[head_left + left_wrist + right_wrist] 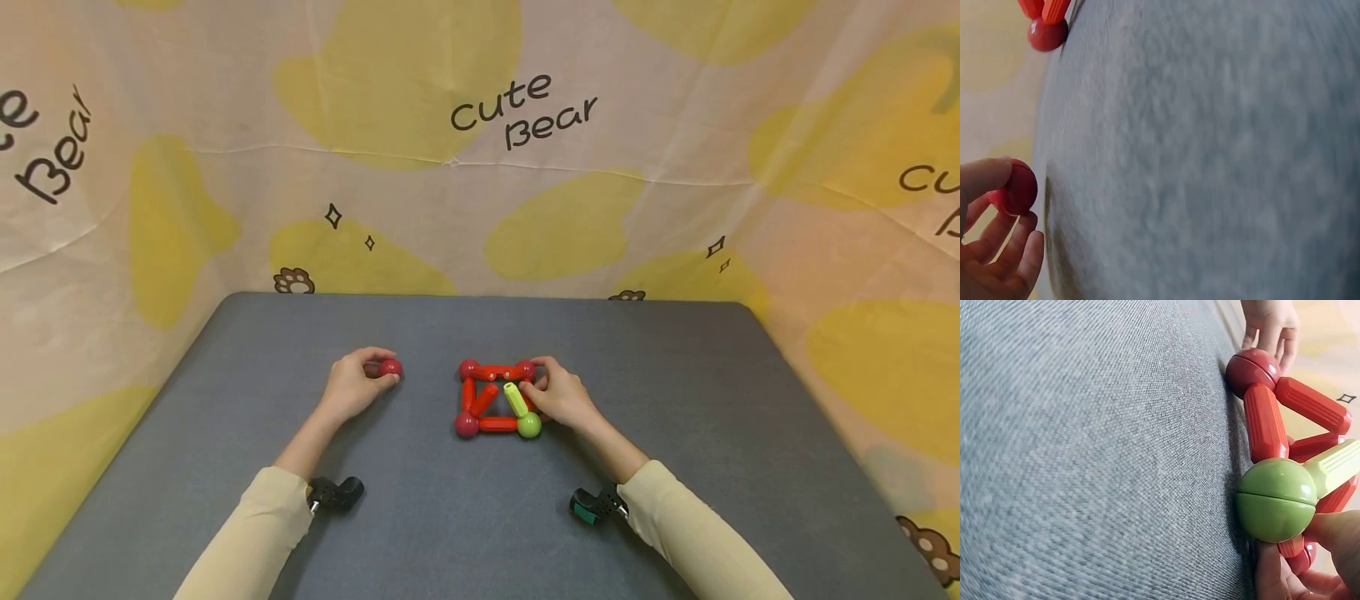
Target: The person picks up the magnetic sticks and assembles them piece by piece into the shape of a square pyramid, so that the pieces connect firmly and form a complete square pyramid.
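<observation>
The left hand rests on the grey felt-covered table, and its fingers curl around a loose dark red plastic ball, pinching it between thumb and fingertips. The left wrist view shows the ball held just off the table's surface, with the thumb over its top and the other fingers below it.

Well apart to the right lies a square frame of red plastic rods joined by balls, flat on the table. It has a dark red ball at the far left corner, another at the near left corner, and a green plastic ball at the near right corner. A red rod and a yellow-green plastic rod rise slantwise inside the square, the green one springing from the green ball.

The right hand sits against the frame's right side, its fingers curled about the far right corner and the right-hand rod. The right wrist view shows fingertips touching just beneath the green ball.

A cloth backdrop printed with yellow patches and "Cute Bear" stands behind the table.
</observation>
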